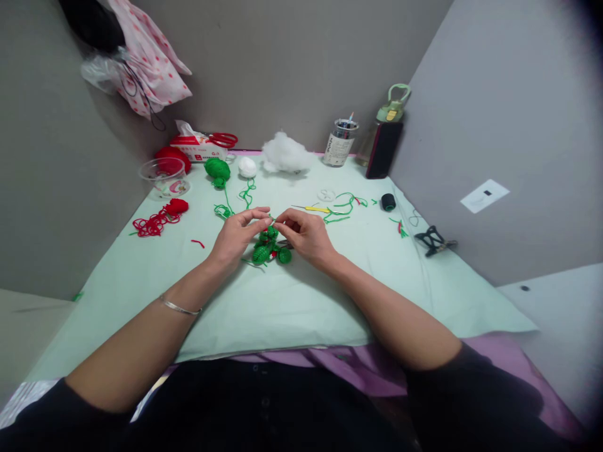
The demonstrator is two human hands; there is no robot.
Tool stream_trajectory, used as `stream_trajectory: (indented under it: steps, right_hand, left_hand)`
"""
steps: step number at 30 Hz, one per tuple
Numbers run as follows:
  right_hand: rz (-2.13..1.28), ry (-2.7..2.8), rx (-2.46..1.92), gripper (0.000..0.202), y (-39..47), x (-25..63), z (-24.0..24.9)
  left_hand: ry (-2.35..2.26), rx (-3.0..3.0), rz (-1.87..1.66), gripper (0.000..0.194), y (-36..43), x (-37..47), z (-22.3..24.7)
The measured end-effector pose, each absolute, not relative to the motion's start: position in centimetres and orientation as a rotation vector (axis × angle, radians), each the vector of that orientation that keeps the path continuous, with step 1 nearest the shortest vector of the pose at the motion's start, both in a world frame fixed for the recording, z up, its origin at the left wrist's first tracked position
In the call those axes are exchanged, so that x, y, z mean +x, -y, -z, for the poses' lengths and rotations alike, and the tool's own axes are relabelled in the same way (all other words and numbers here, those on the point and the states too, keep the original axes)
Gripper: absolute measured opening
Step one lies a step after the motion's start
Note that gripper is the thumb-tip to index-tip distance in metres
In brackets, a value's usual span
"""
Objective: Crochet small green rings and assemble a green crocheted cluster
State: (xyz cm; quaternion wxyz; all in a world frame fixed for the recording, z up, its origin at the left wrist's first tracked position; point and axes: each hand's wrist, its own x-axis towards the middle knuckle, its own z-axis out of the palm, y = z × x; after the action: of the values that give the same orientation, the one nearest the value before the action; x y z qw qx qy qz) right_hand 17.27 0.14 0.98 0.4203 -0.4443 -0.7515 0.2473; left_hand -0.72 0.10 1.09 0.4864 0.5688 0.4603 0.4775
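Observation:
My left hand (238, 233) and my right hand (305, 233) meet fingertip to fingertip over the middle of the table. Between their pinched thumbs and forefingers shows a short bit of green yarn (272, 219), mostly hidden by the fingers. Just below hangs or lies a green crocheted piece (262, 253) with rounded parts and small red spots; whether the fingers also touch it I cannot tell. Beyond my right hand lies a yellow-handled crochet hook (316, 209). A thin grey strip or tool (254, 265) lies at the crocheted piece's near left side.
Green yarn (217, 168), white yarn (247, 167), stuffing (285, 154) and a tissue box (198, 149) with red scissors (223, 139) stand at the back. Red yarn (160, 219) and a plastic tub (164, 179) are left. A pen jar (338, 147), phone (385, 150), black thread spool (388, 202) and black claw clip (434, 241) are right.

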Motion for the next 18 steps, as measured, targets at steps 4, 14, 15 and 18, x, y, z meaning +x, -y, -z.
stream_trajectory:
  steps: [4, 14, 15, 18]
  right_hand:
    - [-0.527, 1.946, -1.153, 0.013, 0.09, 17.14, -1.19]
    - [-0.328, 1.994, -1.196, 0.009, -0.16, 17.30, -0.81]
    - [-0.333, 1.983, -1.199, 0.008, -0.24, 17.33, -0.79]
    - [-0.344, 1.944, -1.220, 0.008, -0.49, 17.48, -0.77]
  left_hand:
    - [-1.092, 1.330, -1.178, 0.019, -0.02, -0.59, -1.10]
    - [-1.094, 1.288, -1.200, 0.010, -0.26, -0.88, -1.07]
    - [-1.089, 1.282, -1.205, 0.009, -0.29, -0.92, -1.06]
    - [-1.058, 1.251, -1.202, 0.010, -0.19, -0.89, -1.24]
